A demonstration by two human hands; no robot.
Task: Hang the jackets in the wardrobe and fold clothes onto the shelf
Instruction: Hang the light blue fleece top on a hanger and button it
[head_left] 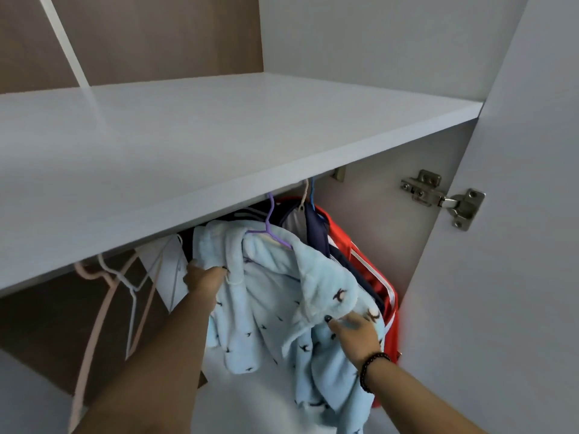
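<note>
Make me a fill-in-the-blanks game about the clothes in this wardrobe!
1. The light blue jacket hangs on a ____ hanger.
2. The garment furthest right on the rail is ____ with white stripes.
3. The right hand has a beaded ____ at its wrist.
4. The empty hangers hang to the ____ of the left hand.

Missing words: purple; red; bracelet; left

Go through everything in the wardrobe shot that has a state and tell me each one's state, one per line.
Light blue jacket: on the purple hanger, hanging below the shelf.
Left hand: grips the jacket's collar.
Right hand: holds the jacket's front.
Red jacket: hung at the right end.
Pink hanger: hung, bare.
Shelf: nothing on the visible part.
Door hinge: open.
</note>
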